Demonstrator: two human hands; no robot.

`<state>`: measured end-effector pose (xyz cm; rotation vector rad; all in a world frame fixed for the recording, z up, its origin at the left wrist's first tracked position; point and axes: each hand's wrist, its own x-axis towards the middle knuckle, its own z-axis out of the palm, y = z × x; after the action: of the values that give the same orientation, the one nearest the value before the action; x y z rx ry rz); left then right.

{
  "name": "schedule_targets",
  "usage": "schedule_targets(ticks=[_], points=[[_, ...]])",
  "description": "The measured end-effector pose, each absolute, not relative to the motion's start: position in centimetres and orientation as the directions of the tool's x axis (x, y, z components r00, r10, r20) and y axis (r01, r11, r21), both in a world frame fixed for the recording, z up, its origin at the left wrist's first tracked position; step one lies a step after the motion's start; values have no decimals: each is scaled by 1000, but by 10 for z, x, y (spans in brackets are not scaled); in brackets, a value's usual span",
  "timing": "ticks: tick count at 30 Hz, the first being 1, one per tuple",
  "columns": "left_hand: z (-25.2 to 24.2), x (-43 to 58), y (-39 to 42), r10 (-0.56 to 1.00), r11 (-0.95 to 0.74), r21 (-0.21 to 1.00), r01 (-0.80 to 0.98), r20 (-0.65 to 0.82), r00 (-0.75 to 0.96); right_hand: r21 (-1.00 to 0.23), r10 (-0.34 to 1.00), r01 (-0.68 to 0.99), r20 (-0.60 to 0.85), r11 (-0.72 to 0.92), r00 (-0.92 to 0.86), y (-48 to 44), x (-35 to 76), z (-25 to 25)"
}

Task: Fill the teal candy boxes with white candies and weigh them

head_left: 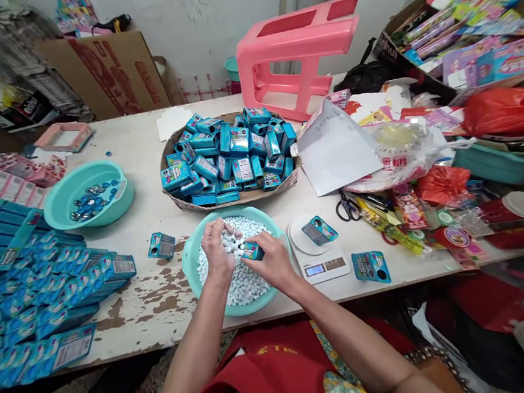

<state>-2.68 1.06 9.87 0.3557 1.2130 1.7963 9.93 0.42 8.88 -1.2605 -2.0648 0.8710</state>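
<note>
A turquoise basin [189,270] full of small white pellet candies [246,286] stands at the table's front edge. Over it my left hand [216,249] is cupped closed around some of the white candies. My right hand [274,261] grips a small blue tin [252,250] between thumb and fingers, tilted against the candies at my left palm. To the right is a white digital scale [325,266] with a flat blue tin [320,230] on its round plate. Another flat blue piece [370,267] lies beside the scale, and one more [161,245] left of the basin.
Behind the basin a cardboard tray [239,200] holds many blue tins. Leftward are a turquoise bowl [127,199] of small shiny blue pieces and stacked blue packs [63,281]. On the right lie scissors [348,206], paper [335,147] and wrapped goods. A pink stool [254,56] lies behind.
</note>
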Motion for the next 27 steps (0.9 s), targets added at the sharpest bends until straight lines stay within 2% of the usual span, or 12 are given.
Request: schedule_targets(ticks=[9,16,20,27], points=[[104,-17,15,800,-99,881,-463,-206,-563,-828,920,486,86,280,-383,7,107,94],[115,-16,16,806,-100,843,-528,-243,-540,-845,917,454,99,282,-386,9,105,99],[119,-16,12,815,-119,859,-497,-201,-543,-858,901,406,135,314,-411,10,103,100],[121,-14,12,816,-141,883,-448,-153,-558,-864,911,412,114,288,-397,10,103,106]])
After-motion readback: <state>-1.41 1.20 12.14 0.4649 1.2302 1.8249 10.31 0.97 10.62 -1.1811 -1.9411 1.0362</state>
